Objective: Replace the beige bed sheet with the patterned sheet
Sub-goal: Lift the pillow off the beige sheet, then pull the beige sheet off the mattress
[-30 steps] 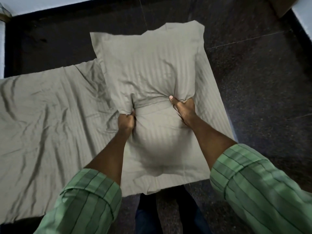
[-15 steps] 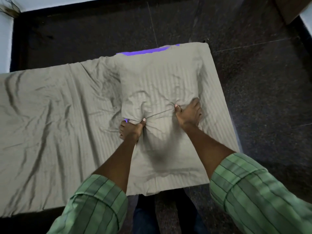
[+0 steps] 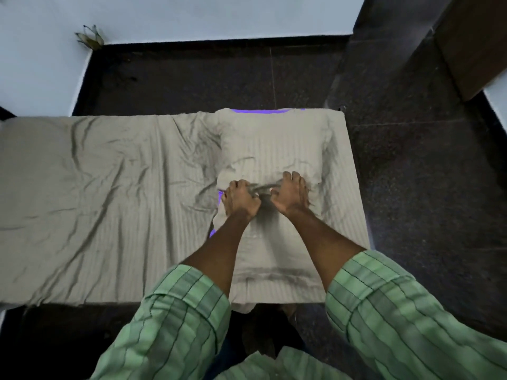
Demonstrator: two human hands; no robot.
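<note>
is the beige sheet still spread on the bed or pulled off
Spread on the bed. The beige sheet covers the mattress, wrinkled; both hands, left hand and right hand, grip the pillow.

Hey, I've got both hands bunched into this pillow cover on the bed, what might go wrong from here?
Both the left hand and right hand grip one bunched fold of the pillow cover; hard pulling may strain a seam. The pillow lies on the beige sheet, which could drag along and wrinkle further.
</note>
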